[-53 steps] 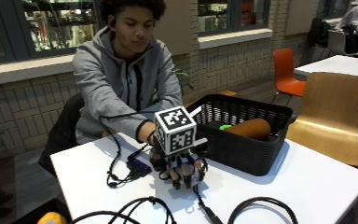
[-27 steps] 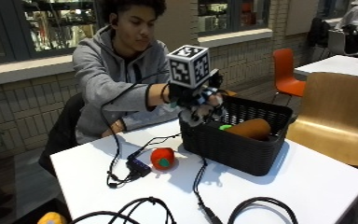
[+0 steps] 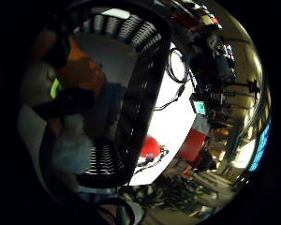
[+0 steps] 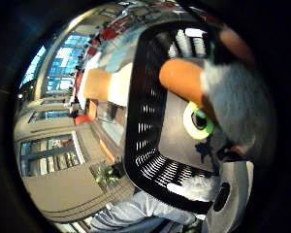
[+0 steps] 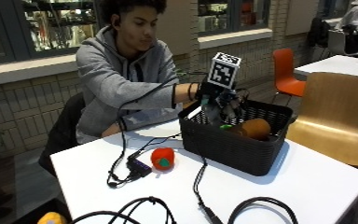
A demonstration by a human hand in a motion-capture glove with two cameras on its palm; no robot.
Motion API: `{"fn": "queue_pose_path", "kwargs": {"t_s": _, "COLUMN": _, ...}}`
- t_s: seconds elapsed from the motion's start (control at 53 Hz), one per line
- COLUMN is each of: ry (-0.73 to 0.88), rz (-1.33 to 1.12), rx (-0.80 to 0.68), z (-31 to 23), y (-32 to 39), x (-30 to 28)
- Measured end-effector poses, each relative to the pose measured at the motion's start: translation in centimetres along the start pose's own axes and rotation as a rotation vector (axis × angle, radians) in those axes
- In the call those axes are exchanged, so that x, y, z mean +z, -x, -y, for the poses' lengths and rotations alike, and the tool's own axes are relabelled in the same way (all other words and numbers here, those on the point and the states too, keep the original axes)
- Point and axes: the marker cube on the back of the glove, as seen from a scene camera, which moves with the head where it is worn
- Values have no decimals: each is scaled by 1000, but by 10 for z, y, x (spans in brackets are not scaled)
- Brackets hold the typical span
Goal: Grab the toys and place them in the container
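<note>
My gloved right hand (image 5: 222,98) hangs over the near-left part of the black basket (image 5: 229,144), fingers pointing down and curled round a grey plush toy (image 5: 212,113). The toy dangles just inside the rim. In the thumb side palm view its grey fur (image 4: 233,92) sits close to the palm above the basket (image 4: 140,121). An orange toy (image 5: 253,128) with a green bit beside it lies in the basket, and shows in both palm views as the orange toy (image 4: 182,77) (image 3: 79,70). A red toy (image 5: 162,158) lies on the white table (image 5: 303,186) left of the basket.
Black cables (image 5: 129,170) trail over the table between the person and the basket and loop along its front edge. A yellow toy (image 5: 51,218) peeks up at the front left corner. A wooden chair (image 5: 334,112) stands right of the table.
The hand rose from the table with the grey toy, uncovering the red toy, and travelled right. It now hangs lower, over the basket's opening.
</note>
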Motion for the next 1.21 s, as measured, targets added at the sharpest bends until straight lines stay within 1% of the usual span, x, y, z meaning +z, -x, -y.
{"fn": "queue_pose_path", "kwargs": {"t_s": 0.057, "ry": 72, "rz": -17, "rx": -29, "z": -5, "y": 3, "x": 6}}
{"fn": "queue_pose_path", "kwargs": {"t_s": 0.113, "ry": 100, "rz": -21, "rx": -60, "z": -14, "y": -1, "x": 6}}
{"fn": "queue_pose_path", "kwargs": {"t_s": 0.189, "ry": 90, "rz": -18, "rx": -93, "z": -33, "y": -18, "x": -2}}
{"fn": "queue_pose_path", "kwargs": {"t_s": 0.264, "ry": 65, "rz": -50, "rx": -89, "z": -55, "y": -43, "x": -7}}
{"fn": "queue_pose_path", "kwargs": {"t_s": 0.377, "ry": 37, "rz": -104, "rx": -31, "z": -89, "y": -94, "x": -4}}
{"fn": "queue_pose_path", "kwargs": {"t_s": 0.472, "ry": 50, "rz": -32, "rx": 24, "z": -116, "y": -132, "x": 3}}
{"fn": "queue_pose_path", "kwargs": {"t_s": 0.547, "ry": 56, "rz": 12, "rx": 106, "z": -131, "y": -166, "x": 12}}
{"fn": "queue_pose_path", "kwargs": {"t_s": 0.679, "ry": 93, "rz": 23, "rx": 165, "z": -154, "y": -191, "x": 49}}
{"fn": "queue_pose_path", "kwargs": {"t_s": 0.83, "ry": 162, "rz": 35, "rx": 194, "z": -155, "y": -204, "x": 99}}
{"fn": "queue_pose_path", "kwargs": {"t_s": 1.0, "ry": 212, "rz": 52, "rx": 181, "z": -146, "y": -204, "x": 142}}
{"fn": "queue_pose_path", "kwargs": {"t_s": 1.056, "ry": 198, "rz": 63, "rx": 184, "z": -143, "y": -205, "x": 149}}
{"fn": "queue_pose_path", "kwargs": {"t_s": 1.207, "ry": 75, "rz": 112, "rx": 209, "z": -136, "y": -205, "x": 158}}
